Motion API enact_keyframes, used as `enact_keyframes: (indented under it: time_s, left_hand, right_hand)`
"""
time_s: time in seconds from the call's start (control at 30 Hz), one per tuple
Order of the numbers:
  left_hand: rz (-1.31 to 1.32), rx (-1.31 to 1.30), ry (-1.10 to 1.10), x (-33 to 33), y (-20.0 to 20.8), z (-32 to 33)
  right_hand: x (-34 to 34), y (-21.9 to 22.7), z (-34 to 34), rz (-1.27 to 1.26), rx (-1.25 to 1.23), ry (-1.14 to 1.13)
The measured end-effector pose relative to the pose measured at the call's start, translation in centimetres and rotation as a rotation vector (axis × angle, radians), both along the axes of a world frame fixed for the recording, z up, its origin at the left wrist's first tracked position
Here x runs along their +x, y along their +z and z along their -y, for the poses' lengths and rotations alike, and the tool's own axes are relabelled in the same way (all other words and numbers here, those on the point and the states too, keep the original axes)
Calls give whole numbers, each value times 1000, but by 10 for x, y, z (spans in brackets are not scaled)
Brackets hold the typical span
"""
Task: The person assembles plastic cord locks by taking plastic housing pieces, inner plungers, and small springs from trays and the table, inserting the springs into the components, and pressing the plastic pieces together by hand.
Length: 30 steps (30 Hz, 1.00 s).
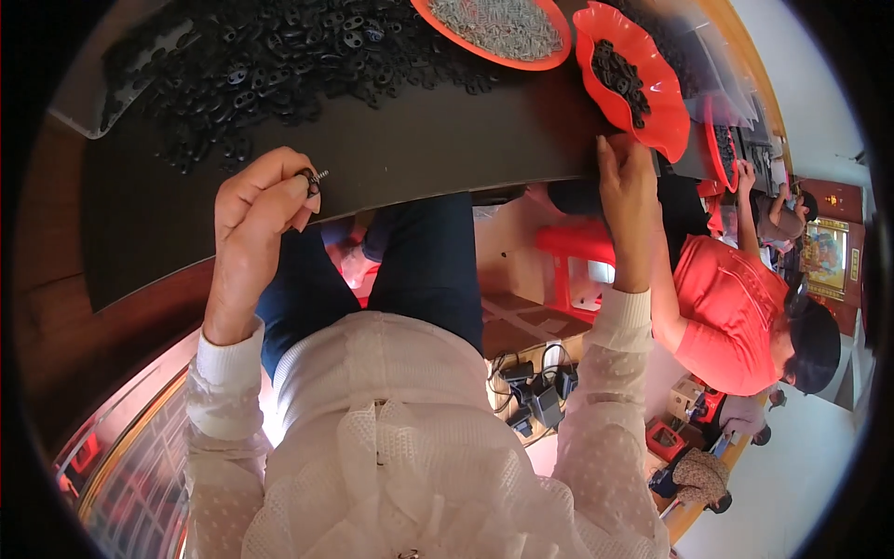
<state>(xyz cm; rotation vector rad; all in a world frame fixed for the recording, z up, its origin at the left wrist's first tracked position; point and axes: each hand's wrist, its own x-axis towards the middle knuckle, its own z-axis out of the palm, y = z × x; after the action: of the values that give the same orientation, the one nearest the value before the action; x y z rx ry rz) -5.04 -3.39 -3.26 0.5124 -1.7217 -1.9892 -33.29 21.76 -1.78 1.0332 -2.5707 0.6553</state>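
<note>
My left hand (264, 202) is closed over the near edge of the dark table, pinching a small black oval part (312, 184) with holes. A silvery screw (322, 174) sticks out of that part, past the fingertips. My right hand (626, 177) is at the table edge, just below a red scalloped bowl (674, 119). Its thumb stands apart from the other fingers, and nothing shows between them; some fingers are partly hidden. Inside the bowl lie several black parts (618, 82). Beyond my left hand spreads a big heap of similar black parts (279, 56).
A red-rimmed dish of screws (498, 28) stands at the far middle. A clear plastic tray (90, 119) lies far left. To the right, a person in a red shirt (731, 312) sits near a red stool (570, 252). Black power adapters (535, 396) lie in a box below.
</note>
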Motion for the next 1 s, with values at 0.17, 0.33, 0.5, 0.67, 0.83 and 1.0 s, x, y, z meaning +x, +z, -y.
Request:
enact_keyframes:
  time_s: [0.17, 0.33, 0.5, 0.67, 0.83, 1.0]
  left_hand:
    - [22, -21, 12, -3, 4, -4]
    - [5, -21, -5, -1, 6, -3]
    - [-5, -29, -19, -1, 7, -2]
    - [-16, -36, -25, -1, 7, -1]
    - [-23, -42, -35, 0, 7, 0]
    - [-15, -63, -64, 1, 4, 1]
  right_hand:
    - [-11, -12, 0, 38, 83, -57]
    - [8, -12, 25, -24, 95, 36]
    - [43, -7, 73, -75, 155, 252]
    - [66, 1, 86, -53, 60, 434]
    - [50, 3, 55, -6, -82, 337]
    - [28, -6, 16, -199, -72, 175]
